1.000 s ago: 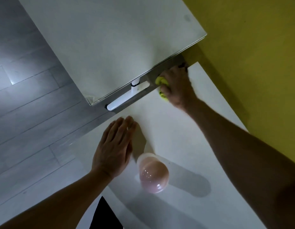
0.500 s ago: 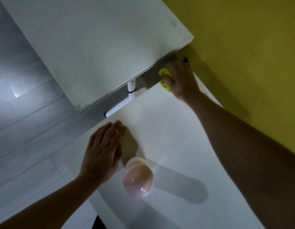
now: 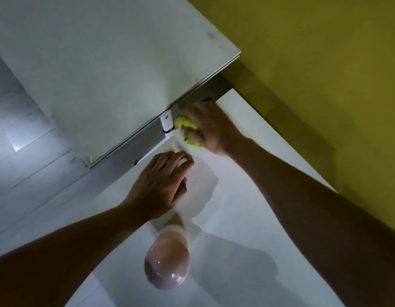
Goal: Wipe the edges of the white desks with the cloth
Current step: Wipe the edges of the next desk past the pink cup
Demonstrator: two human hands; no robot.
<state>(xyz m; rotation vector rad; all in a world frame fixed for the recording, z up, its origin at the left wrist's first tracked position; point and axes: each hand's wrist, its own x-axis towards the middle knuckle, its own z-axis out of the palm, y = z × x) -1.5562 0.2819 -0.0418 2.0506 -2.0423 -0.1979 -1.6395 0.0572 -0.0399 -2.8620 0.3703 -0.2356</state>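
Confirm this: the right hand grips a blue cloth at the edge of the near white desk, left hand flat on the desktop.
Wrong colour: the head view shows the right hand gripping a crumpled yellow-green cloth. Left hand does rest on the near white desk.

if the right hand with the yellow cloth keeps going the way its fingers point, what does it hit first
Most likely the white bracket in the gap between the desks, right ahead of the cloth gripped in the right hand; depth is unclear.

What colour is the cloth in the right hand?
Bright yellow-green; the cloth shows bunched under the right hand in the head view.
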